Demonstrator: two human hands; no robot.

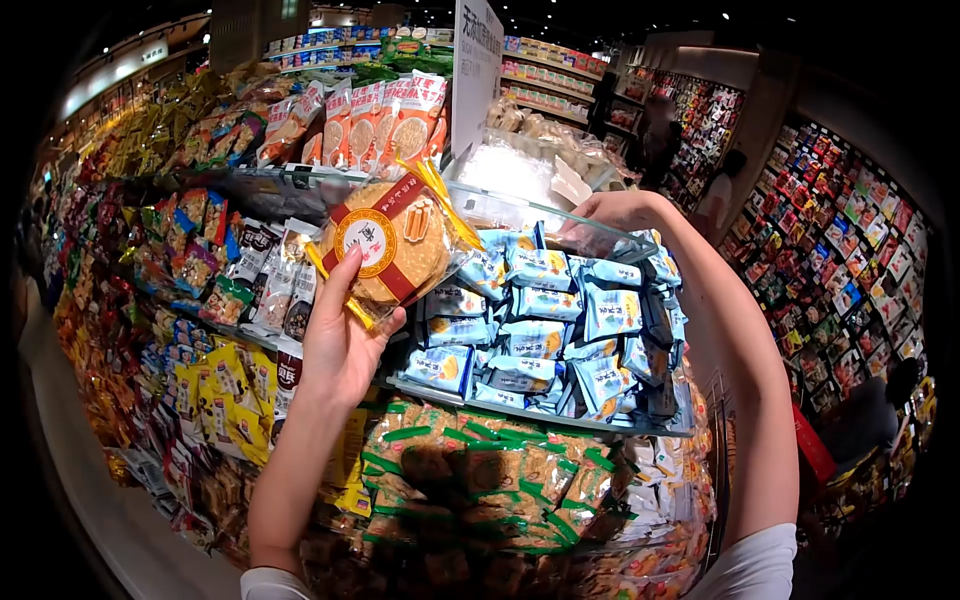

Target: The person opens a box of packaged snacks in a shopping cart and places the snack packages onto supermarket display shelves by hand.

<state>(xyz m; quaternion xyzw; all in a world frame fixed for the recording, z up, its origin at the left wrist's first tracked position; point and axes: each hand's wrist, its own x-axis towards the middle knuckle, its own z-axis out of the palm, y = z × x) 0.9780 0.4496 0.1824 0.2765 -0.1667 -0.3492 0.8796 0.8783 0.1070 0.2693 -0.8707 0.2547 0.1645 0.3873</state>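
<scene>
My left hand (345, 335) grips a clear packet of round flat crackers (393, 243) with a dark red band, a gold emblem and yellow ends. It is held up in front of the shelves, thumb across the front. Over at the upper tier, my right hand (622, 210) has its fingers curled at the glass divider (560, 228), close to a tilted white card-like piece (571, 186). What those fingers hold, if anything, is hard to make out. Below both hands lies a glass-sided bin of light blue snack packets (530, 340).
Orange-and-white bags (400, 120) stand upper left beside a white sign (477, 75). Green-striped packets (500, 470) fill the tier below the blue ones. Yellow bags (228, 395) are at left. A person (658, 140) stands in the background near packed wall racks (850, 240).
</scene>
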